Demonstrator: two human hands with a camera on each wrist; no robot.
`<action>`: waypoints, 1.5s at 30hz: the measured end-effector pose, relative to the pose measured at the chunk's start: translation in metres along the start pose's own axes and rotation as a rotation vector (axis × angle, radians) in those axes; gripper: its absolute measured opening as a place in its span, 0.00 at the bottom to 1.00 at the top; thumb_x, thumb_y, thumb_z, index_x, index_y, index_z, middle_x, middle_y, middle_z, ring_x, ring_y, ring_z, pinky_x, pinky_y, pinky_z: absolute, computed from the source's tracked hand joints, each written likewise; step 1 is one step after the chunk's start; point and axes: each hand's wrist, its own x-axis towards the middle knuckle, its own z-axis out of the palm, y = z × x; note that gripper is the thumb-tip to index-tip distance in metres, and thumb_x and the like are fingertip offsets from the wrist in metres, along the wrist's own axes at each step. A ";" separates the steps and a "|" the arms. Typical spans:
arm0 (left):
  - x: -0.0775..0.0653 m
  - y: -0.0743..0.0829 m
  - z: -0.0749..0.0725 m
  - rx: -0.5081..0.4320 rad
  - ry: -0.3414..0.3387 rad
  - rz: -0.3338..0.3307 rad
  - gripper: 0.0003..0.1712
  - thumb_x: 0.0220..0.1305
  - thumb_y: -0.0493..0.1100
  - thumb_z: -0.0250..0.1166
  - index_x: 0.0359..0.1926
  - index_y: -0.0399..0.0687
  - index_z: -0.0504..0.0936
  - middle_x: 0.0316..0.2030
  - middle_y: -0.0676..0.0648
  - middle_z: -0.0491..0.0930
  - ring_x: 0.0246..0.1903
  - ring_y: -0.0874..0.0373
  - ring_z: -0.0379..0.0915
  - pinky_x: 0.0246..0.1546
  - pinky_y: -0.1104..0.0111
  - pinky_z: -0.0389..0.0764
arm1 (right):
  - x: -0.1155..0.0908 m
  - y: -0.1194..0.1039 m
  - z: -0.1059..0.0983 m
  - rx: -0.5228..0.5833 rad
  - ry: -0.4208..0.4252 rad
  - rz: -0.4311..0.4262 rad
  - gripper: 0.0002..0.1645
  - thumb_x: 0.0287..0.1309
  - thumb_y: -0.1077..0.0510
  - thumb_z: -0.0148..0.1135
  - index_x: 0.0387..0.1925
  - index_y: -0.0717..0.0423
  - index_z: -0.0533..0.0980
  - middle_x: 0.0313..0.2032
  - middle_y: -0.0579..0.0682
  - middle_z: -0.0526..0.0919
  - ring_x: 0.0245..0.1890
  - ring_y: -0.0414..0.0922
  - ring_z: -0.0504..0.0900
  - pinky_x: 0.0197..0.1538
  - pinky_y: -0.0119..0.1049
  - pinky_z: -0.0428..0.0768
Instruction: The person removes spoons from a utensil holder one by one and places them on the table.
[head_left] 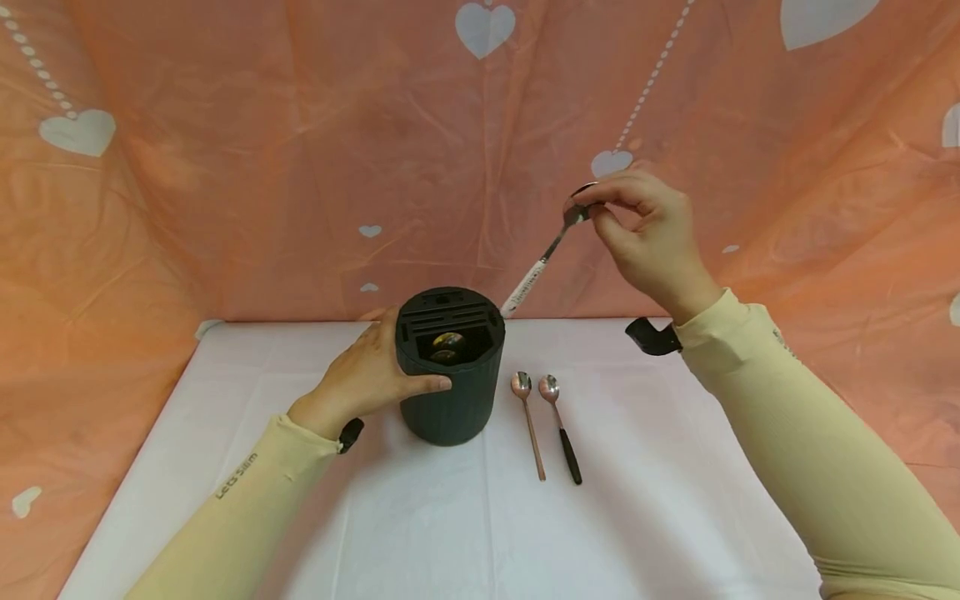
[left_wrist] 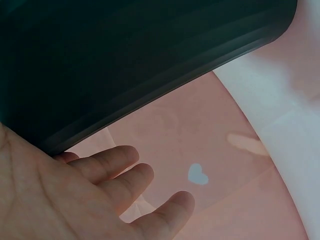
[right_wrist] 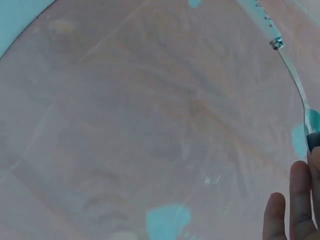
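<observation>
A dark round cutlery holder (head_left: 450, 408) with a slotted top stands on the table, a shiny spoon bowl (head_left: 448, 340) showing in its larger opening. My left hand (head_left: 360, 375) grips its left side, thumb across the front; in the left wrist view, several fingers (left_wrist: 122, 162) stick out below the dark wall. Raised at the right, my right hand (head_left: 652, 233) pinches a spoon (head_left: 555, 242) by its bowl. The spoon's white patterned handle (head_left: 522, 289) slants down-left, its end beside the holder's right rim; I cannot tell whether they touch. The right wrist view also shows this handle (right_wrist: 260, 22).
Two spoons lie on the white-covered table (head_left: 420, 533) right of the holder: a copper-coloured one (head_left: 532, 433) and one with a black handle (head_left: 568, 454). Behind the table hangs an orange-pink cloth (head_left: 300, 167) with white hearts.
</observation>
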 end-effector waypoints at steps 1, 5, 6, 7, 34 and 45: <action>0.000 0.000 0.000 0.001 -0.001 -0.003 0.78 0.36 0.85 0.67 0.77 0.47 0.45 0.71 0.37 0.59 0.68 0.40 0.59 0.61 0.43 0.66 | -0.002 0.003 -0.005 0.009 0.001 0.034 0.13 0.59 0.79 0.52 0.34 0.74 0.83 0.35 0.59 0.85 0.38 0.44 0.82 0.48 0.33 0.78; -0.001 0.001 0.000 0.002 -0.007 -0.009 0.79 0.36 0.85 0.67 0.78 0.47 0.44 0.72 0.37 0.58 0.68 0.40 0.58 0.61 0.43 0.66 | -0.017 0.034 -0.025 -0.004 -0.051 0.195 0.15 0.63 0.76 0.49 0.38 0.69 0.83 0.36 0.54 0.86 0.37 0.41 0.85 0.48 0.32 0.79; -0.001 0.001 -0.001 0.004 -0.009 -0.010 0.79 0.36 0.85 0.66 0.78 0.47 0.43 0.72 0.37 0.58 0.69 0.39 0.58 0.61 0.43 0.66 | -0.023 0.042 -0.029 -0.042 -0.082 0.229 0.16 0.64 0.74 0.49 0.38 0.66 0.84 0.36 0.52 0.86 0.38 0.40 0.85 0.48 0.31 0.78; -0.002 0.001 -0.001 0.006 -0.010 -0.012 0.79 0.36 0.85 0.66 0.78 0.47 0.43 0.72 0.37 0.58 0.69 0.39 0.58 0.61 0.43 0.66 | -0.029 0.050 -0.033 -0.081 -0.117 0.263 0.16 0.64 0.73 0.50 0.38 0.62 0.84 0.36 0.50 0.86 0.39 0.39 0.85 0.47 0.29 0.77; -0.006 -0.001 0.000 -0.002 -0.002 0.002 0.77 0.36 0.84 0.68 0.77 0.49 0.44 0.70 0.37 0.61 0.67 0.40 0.61 0.59 0.43 0.68 | -0.164 0.171 0.000 -0.196 -0.768 0.443 0.20 0.58 0.76 0.56 0.32 0.50 0.84 0.32 0.41 0.85 0.42 0.47 0.81 0.51 0.54 0.76; -0.006 0.000 -0.002 0.014 0.010 0.003 0.78 0.36 0.85 0.67 0.78 0.51 0.43 0.71 0.38 0.59 0.68 0.39 0.59 0.60 0.43 0.67 | -0.172 0.186 0.015 -0.214 -0.797 0.521 0.14 0.58 0.73 0.62 0.33 0.52 0.85 0.34 0.43 0.86 0.45 0.50 0.81 0.54 0.54 0.74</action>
